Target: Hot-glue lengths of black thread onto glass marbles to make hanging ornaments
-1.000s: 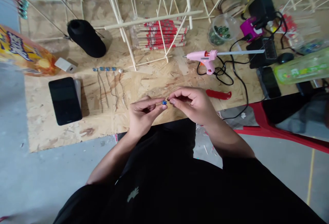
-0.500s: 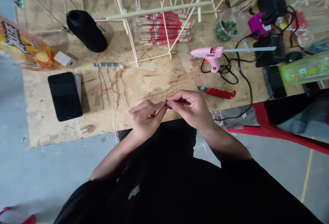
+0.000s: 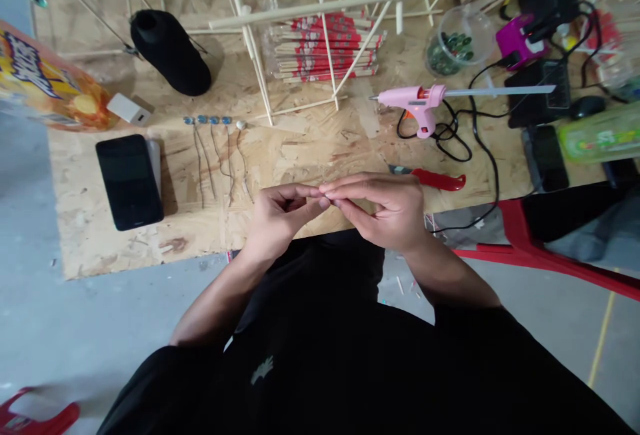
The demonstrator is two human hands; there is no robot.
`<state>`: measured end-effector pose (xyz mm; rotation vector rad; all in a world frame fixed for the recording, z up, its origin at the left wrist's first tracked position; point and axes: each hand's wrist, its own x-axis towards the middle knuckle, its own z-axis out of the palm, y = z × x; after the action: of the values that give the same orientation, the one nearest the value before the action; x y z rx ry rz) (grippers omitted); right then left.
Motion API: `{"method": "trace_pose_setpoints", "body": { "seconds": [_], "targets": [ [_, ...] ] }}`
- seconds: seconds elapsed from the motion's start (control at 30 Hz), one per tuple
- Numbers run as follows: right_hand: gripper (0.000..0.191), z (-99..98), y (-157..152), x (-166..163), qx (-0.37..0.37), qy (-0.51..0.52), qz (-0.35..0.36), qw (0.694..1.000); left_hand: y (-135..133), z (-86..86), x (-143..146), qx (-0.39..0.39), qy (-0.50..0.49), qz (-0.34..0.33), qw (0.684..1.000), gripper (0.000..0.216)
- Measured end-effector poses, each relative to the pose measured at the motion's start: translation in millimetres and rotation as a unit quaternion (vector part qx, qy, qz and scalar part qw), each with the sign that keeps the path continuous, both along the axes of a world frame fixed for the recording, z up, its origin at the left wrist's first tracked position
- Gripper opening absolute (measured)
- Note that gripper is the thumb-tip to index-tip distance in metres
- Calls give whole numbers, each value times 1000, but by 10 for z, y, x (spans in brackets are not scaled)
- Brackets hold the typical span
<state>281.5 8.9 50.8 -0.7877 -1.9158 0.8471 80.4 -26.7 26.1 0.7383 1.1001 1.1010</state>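
Note:
My left hand point(image 3: 277, 215) and my right hand point(image 3: 387, 208) meet fingertip to fingertip over the near edge of the wooden board point(image 3: 310, 155). Both pinch together at one spot; what lies between the fingertips is hidden now. On the board to the upper left of my left hand lies a row of several small blue beads on thin wires point(image 3: 215, 148). A red-handled cutter point(image 3: 435, 180) lies just right of my right hand.
A black phone point(image 3: 129, 182) lies at the left, with a white charger point(image 3: 130, 109) and an orange snack bag point(image 3: 45, 88) behind it. A black thread cone point(image 3: 170, 52), a stick frame point(image 3: 320, 12), packed chopsticks point(image 3: 325, 48), a pink glue gun point(image 3: 417, 100), a bead bowl point(image 3: 453, 45) stand behind.
A small blue bead showed between my fingertips one second ago; the fingers have closed over it and it no longer shows. The view has tilted slightly downward.

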Motion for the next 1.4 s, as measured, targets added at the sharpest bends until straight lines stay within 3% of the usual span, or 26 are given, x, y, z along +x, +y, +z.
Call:
{"method": "trace_pose_setpoints", "body": {
  "seconds": [0.23,0.53,0.87,1.4],
  "targets": [
    [19,87,9,79,-107,9,11,994,76,197,52,-114,-93,-61,987,37],
    [16,67,124,164,-246,80,21,966,213,173,66,-151,-121,-96,976,34],
    [15,49,172,241,-204,45,12,978,327,193,66,-186,-114,-139,966,34],
    [7,-140,223,213,-260,133,17,956,427,198,97,-200,-107,-143,963,37]
  ]
}}
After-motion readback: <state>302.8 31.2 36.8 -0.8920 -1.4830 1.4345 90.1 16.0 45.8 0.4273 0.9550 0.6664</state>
